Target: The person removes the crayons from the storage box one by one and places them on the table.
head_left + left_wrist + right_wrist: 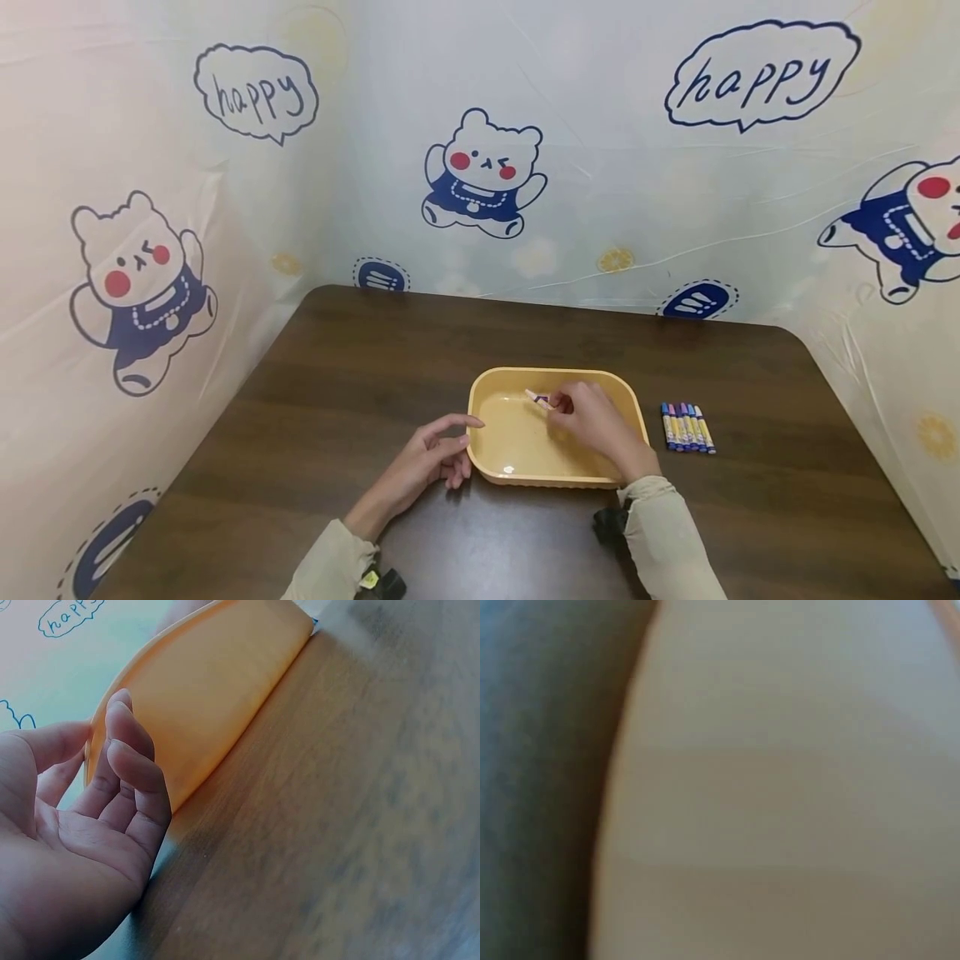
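A shallow yellow plastic tray [517, 450] lies on the brown table. My left hand [427, 467] grips its left rim, index finger over the edge; in the left wrist view, the left hand [97, 825] has its fingers against the tray's outer wall [202, 690]. Inside the tray, my right hand [596, 421] pinches a small marker [536, 399], white with a purple patch, its tip pointing up and left. Part of the marker is hidden by the fingers. Only a blurred pale surface [780, 810] fills most of the right wrist view.
Several markers [686, 428] with coloured ends lie side by side in a row right of the tray. The dark wooden table [360, 358] is enclosed at the back and sides by a printed cloth [615, 192] with bears and "happy" bubbles.
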